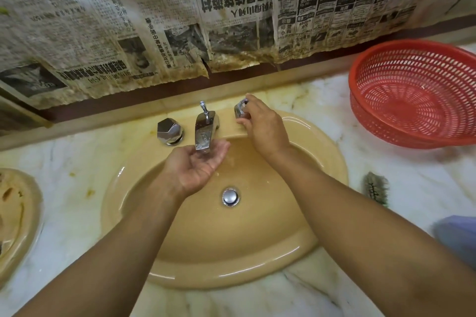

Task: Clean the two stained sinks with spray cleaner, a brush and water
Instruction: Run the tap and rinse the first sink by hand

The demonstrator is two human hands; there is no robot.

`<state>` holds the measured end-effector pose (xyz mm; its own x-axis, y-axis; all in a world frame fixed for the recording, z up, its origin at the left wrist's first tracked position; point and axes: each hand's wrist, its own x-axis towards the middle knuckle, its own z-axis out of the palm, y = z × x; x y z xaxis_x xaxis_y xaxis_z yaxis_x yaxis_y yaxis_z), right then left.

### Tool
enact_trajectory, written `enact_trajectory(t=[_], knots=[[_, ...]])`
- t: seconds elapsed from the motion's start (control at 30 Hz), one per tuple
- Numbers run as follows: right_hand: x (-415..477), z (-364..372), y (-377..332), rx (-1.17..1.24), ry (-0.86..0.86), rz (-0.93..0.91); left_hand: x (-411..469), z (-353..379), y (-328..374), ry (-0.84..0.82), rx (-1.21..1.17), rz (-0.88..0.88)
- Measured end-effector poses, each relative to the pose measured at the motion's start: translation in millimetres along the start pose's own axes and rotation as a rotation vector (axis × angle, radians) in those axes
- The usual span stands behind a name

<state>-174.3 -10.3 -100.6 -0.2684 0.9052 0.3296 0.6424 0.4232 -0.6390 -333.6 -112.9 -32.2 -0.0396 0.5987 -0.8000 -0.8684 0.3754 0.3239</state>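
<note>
Second sink [15, 213] far left, stains showing. Left hand [198, 165] cupped open under spout [204, 134], over main sink [231, 252]. Right hand [262, 123] fingers [253, 103] gripping right tap knob [240, 108]. Brush [374, 188] lying on surface [417, 177], right. Risk: over-turning knob, splash off palm onto surface.

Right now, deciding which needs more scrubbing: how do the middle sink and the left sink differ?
The middle sink looks glossy, free of brown blotches; the left sink bears brown stains. The middle sink sits in frame, with the left hand and right hand at its tap; the left sink is cut off, untouched. Both are beige ovals in marble.
</note>
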Motion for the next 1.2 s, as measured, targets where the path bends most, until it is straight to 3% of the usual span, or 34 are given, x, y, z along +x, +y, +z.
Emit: enact_trajectory(t=[0.13, 0.33, 0.47, 0.63, 0.73, 0.9, 1.03, 1.13, 1.2], knots=[[-21.2, -17.8, 15.8, 0.299, 0.015, 0.161, -15.2, 14.3, -43.2, -0.01, 0.103, -0.036], [-45.1, -32.8, 56.1, -0.18, -0.111, 0.145, -21.8, 72.6, -27.8, -0.101, 0.259, 0.103], [-42.9, -47.9, 62.9, -0.03, -0.189, 0.164, -21.2, 129.2, 12.4, -0.077, 0.572, 0.24], [-41.7, -53.6, 62.1, 0.026, -0.18, 0.182, -11.2, 150.8, 26.8, -0.059, 0.767, 0.158], [-28.0, -45.0, 49.2, 0.024, -0.229, 0.212, -18.4, 138.5, 26.7, -0.075, 0.778, 0.135], [30.3, -16.0, 1.4, 0.279, -0.294, 0.264, -48.7, 83.3, 45.8, -0.074, 0.725, 0.226], [66.2, -8.2, -0.7, 0.387, -0.379, 0.365, -62.6, 13.3, 55.0, 0.132, 0.624, 0.349], [72.8, -4.8, 5.2, 0.475, -0.422, 0.412, -41.2, -27.1, 41.1, 0.231, 0.508, 0.247], [65.3, 1.2, 4.1, 0.515, -0.323, 0.446, -18.1, -36.5, 22.4, 0.188, 0.351, 0.075]])
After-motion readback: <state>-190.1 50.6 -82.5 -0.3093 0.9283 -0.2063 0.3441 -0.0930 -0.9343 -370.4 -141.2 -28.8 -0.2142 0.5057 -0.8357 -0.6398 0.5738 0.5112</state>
